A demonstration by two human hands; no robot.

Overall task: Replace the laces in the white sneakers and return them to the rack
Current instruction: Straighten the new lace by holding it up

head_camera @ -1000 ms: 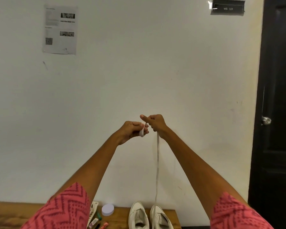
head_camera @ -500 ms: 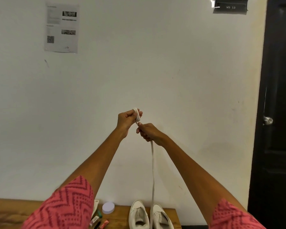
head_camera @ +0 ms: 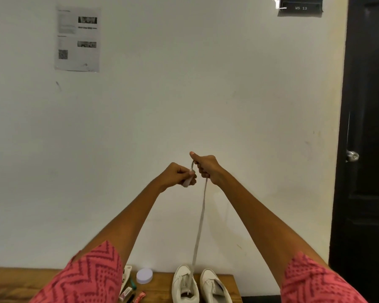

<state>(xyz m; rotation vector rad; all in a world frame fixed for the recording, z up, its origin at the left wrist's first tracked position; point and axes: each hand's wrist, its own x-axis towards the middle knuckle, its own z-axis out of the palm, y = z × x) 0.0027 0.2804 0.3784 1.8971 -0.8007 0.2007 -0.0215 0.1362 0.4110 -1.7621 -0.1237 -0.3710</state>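
both hands (head_camera: pixel 177 174) (head_camera: pixel 206 166) grip a lace (head_camera: pixel 200 224) high above 2 sneakers (head_camera: pixel 185 285) at the table edge (head_camera: pixel 235 287).

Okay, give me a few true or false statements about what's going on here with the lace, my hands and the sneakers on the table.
1. Both hands are raised in front of the wall, holding the white lace. True.
2. The left hand holds a gathered bundle of lace. True.
3. The two white sneakers sit on a rack. False: they stand side by side on the wooden table.
4. The right hand is open and idle. False: its fingers are curled round the lace.
5. The lace hangs down toward the left sneaker. True.
6. The door is white. False: it is black.
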